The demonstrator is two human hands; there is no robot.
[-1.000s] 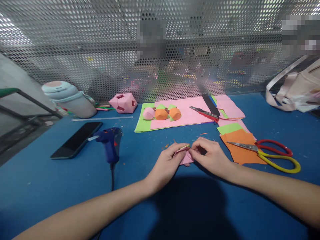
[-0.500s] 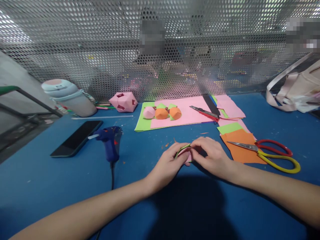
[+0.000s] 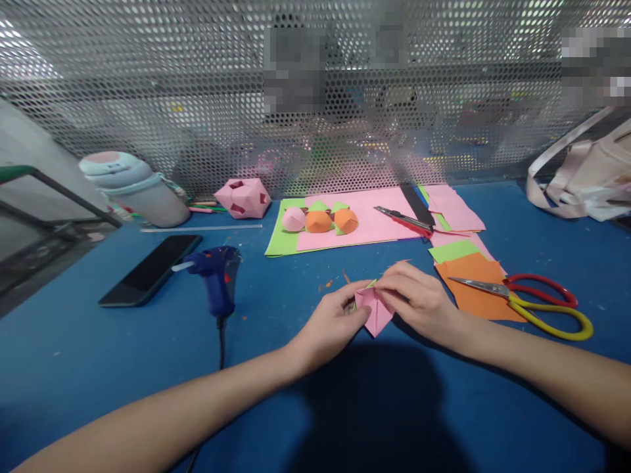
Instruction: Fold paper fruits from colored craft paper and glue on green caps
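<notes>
A small folded paper piece [image 3: 376, 316], pink on the near face with a bit of green at its top and left edge, is held between both hands above the blue table. My left hand [image 3: 336, 320] is closed on its left side, with the thumb lying across the pink face. At the upper right edge, my right hand [image 3: 413, 299] pinches the same piece between fingers and thumb. Beyond the hands, one pink and two orange folded paper shapes with green parts [image 3: 319, 219] sit on pink and green sheets [image 3: 377, 226].
A blue glue gun [image 3: 217, 276] and a phone [image 3: 151, 269] lie left, near a bottle [image 3: 135, 190] and a pink paper polyhedron [image 3: 243, 198]. Scissors [image 3: 532, 302] rest on orange paper [image 3: 466, 282] at right. A utility knife [image 3: 405, 221] lies on the sheets. Perforated metal [image 3: 197, 131] stands behind.
The folded paper has been tilted, so its pink face with a centre crease now shows toward me. Both hands stay on it, nearly in the same place.
</notes>
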